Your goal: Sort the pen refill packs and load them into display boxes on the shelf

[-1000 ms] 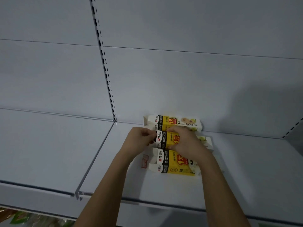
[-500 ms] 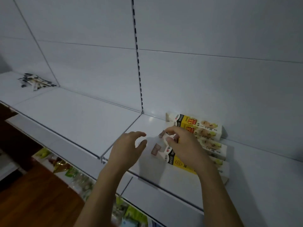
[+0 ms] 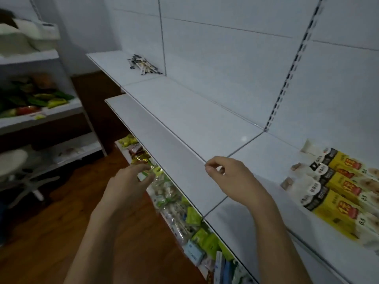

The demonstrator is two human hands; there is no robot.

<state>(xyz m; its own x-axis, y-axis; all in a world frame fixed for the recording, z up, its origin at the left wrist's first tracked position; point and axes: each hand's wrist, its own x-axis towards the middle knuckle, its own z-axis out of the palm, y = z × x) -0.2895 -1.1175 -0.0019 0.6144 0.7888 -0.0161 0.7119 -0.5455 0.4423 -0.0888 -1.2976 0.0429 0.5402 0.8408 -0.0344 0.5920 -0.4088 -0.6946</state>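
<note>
Three yellow, black and white display boxes [image 3: 336,187] lie side by side on the white shelf [image 3: 184,130] at the right edge of the view. A loose pile of pen refill packs [image 3: 143,65] sits far back on the left of the same shelf. My right hand [image 3: 231,179] hovers over the shelf's front part, left of the boxes, fingers loosely curled and holding nothing. My left hand [image 3: 131,183] hangs in front of the shelf edge, fingers relaxed and spread, empty.
Below the shelf, a lower tier holds several green and white snack packets [image 3: 184,214]. A second rack [image 3: 37,99] with bagged goods stands at the left. A white stool base [image 3: 26,177] rests on the wooden floor [image 3: 51,232].
Both hands have come off the display boxes and moved left. The view has swung left, so the boxes now sit at the right edge and the refill pile is in sight.
</note>
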